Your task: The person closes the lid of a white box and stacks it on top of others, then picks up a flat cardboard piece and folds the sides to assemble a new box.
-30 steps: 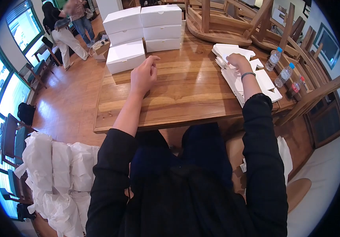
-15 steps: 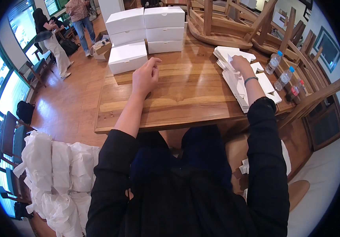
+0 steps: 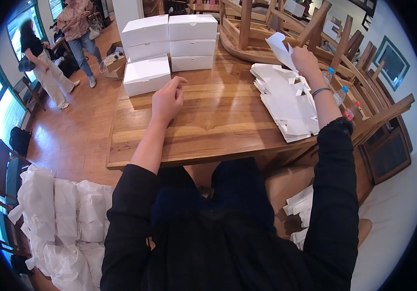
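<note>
My right hand [image 3: 305, 62] grips a white folded card piece [image 3: 281, 49], lifted above a stack of flat white box blanks [image 3: 288, 104] at the table's right side. The fingertips behind the card are partly hidden. My left hand [image 3: 168, 99] is over the wooden table [image 3: 208, 114], its fingers loosely curled with a gap between them and nothing held. Just behind it stand several white closed boxes [image 3: 146, 75], stacked at the back left of the table.
Upturned wooden chairs [image 3: 262, 36] fill the back right. Bottles [image 3: 340, 94] stand beyond my right wrist. White plastic bags [image 3: 65, 208] are at the lower left. Two people [image 3: 43, 63] [image 3: 78, 34] stand at the upper left, near an open cardboard box [image 3: 115, 63].
My right hand has risen off the stack, bringing up one white card piece. My left hand stays near the boxes. The whole view has shifted slightly.
</note>
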{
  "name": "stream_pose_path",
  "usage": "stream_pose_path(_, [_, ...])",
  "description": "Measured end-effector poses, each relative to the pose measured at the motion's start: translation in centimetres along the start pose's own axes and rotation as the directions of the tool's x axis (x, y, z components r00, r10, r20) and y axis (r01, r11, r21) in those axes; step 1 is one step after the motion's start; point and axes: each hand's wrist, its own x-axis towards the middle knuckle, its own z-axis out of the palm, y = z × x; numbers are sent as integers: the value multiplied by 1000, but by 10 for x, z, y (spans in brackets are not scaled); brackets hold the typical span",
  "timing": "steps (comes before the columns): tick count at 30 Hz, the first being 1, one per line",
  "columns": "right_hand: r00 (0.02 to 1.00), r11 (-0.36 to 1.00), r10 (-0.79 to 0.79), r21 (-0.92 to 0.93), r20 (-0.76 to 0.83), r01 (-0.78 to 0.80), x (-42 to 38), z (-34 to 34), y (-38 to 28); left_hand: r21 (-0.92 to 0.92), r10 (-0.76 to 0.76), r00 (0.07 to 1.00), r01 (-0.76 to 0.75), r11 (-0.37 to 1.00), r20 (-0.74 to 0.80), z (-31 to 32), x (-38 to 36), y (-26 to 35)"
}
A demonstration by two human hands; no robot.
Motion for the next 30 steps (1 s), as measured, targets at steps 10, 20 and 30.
stream_pose_path(10, [926,991,84,-66,-368,-116,-23,-101,-12,-30,-52,999,52,998,3,-2,0,1])
stream_pose_path(20, [908,964,-244,-185,-341,189,-86,-100,-148,-37,-46,998,45,998,-40,-8,1,2])
stream_pose_path(30, [886,887,-462,-47,-40,460,-109,27,-289,33,-59,987,64,997,-147,-10,3,-6])
